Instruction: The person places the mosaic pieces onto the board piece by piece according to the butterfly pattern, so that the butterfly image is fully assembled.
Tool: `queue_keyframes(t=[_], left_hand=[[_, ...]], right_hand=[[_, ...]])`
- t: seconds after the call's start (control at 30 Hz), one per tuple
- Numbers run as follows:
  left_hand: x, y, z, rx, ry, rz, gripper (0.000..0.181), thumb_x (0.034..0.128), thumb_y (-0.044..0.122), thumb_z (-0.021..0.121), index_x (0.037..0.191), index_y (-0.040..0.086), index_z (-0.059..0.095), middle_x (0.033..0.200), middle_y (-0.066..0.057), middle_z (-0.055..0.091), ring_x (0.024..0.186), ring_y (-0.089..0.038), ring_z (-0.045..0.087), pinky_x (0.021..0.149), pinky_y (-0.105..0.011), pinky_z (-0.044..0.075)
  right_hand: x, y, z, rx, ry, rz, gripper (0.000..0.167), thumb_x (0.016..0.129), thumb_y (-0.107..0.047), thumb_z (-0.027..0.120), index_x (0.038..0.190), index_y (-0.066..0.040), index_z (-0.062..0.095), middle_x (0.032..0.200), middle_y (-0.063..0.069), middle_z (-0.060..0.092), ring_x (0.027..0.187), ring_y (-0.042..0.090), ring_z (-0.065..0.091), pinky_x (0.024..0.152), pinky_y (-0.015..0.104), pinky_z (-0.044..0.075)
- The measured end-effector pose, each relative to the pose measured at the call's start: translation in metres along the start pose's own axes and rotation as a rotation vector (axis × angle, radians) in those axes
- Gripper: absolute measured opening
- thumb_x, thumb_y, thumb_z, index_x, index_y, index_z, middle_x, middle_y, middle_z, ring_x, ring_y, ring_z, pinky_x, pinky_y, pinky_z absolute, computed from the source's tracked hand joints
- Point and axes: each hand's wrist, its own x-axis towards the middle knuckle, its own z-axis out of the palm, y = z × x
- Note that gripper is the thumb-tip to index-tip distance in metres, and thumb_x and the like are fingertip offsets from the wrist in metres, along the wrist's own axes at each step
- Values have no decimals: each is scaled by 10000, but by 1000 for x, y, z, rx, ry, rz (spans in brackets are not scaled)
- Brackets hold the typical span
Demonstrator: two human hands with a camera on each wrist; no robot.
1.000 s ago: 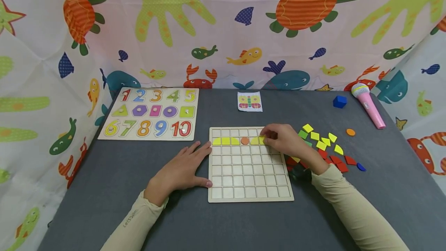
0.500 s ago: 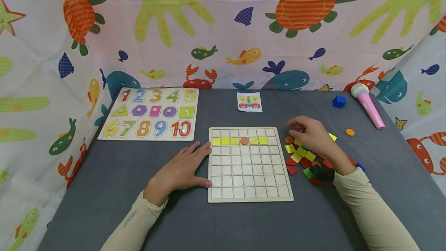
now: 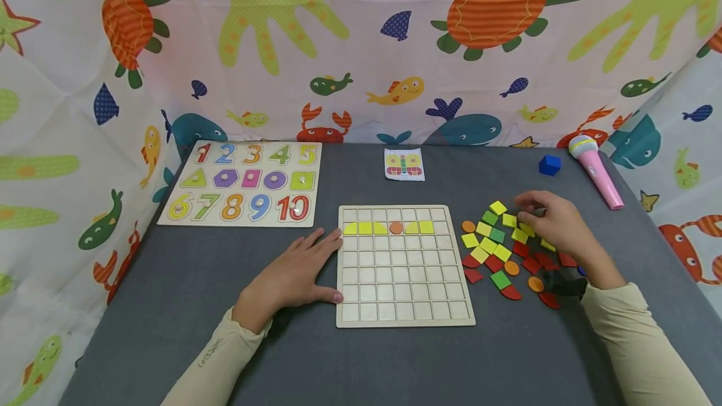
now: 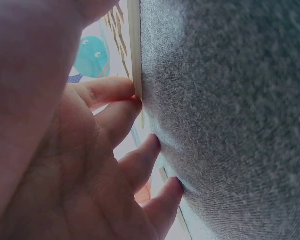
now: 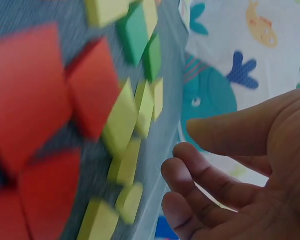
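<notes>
A: What worries you most here?

B: The right hand [image 3: 555, 221], right of centre in the frame. Its thumb and fingertips are a little apart with nothing between them, above some loose yellow pieces [image 3: 509, 220]. The fingers partly cover those, so a hasty pinch could take the wrong outline.

A: And the neighbours?

B: Crowded, several nearly touching, so a careless fingertip might shove one aside. The dark device [image 3: 566, 284] at the wrist also sits low beside a loose orange disc [image 3: 536, 284], and could drag it.

A: Is the grid board [image 3: 386, 276] safe?

B: It lies flat, lower centre. The left hand [image 3: 296, 271] has its fingers spread and grips nothing; its fingertips touch the board's left edge. Too hard a sideways push could slide the board into the loose red pieces [image 3: 474, 275] and jolt its yellow row pieces [image 3: 365, 228].

A: Any tricky spot?

B: That row's vacant right-end cell [image 3: 441, 228]: a piece lowered tilted might catch on its edges.
</notes>
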Motion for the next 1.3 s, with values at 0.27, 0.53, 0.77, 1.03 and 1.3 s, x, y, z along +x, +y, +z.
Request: queue_keyframes(t=[0.27,0.53,0.77,1.03,1.3], left_hand=[[1,0,0,0,-3,-7,1050,874,518,876,1680,98,352,1757,-62,275,1624,-373,164,1291,-589,165],[1,0,0,-1,-10,-15,1047,874,508,881,1680,99,353,1760,-59,266,1626,-374,159,1293,-586,161],[1,0,-1,-6,-8,1,1045,880,509,874,1681,91,348,1758,-67,269,1623,-380,164,1290,-593,166],[0,1,-3,-11,-8,14,1032,888,499,871,1676,81,352,1756,-77,275,1621,-386,169,1287,-597,175],[0,2,-2,-7,-9,-5,1042,881,508,873,1679,87,352,1756,-70,276,1622,-378,170,1291,-592,162]], right_hand=[[-5,26,-12,-31,-84,61,338,1035,-28,632,1350,95,625,1275,335,593,1134,481,561,925,652,502],[-5,34,-15,-83,-159,50,332,1006,-6,663,1319,103,649,1160,287,617,978,389,578,775,485,530],[-2,34,-16,-66,-182,81,256,1015,-28,671,1237,95,643,1016,167,635,897,322,570,713,379,493],[-1,28,-20,-54,-126,94,230,1029,-53,660,1213,80,624,1112,284,671,1009,443,619,831,563,567],[4,-1,-15,-41,-44,4,167,1034,-68,680,1162,28,728,1001,148,685,905,328,588,680,325,507]])
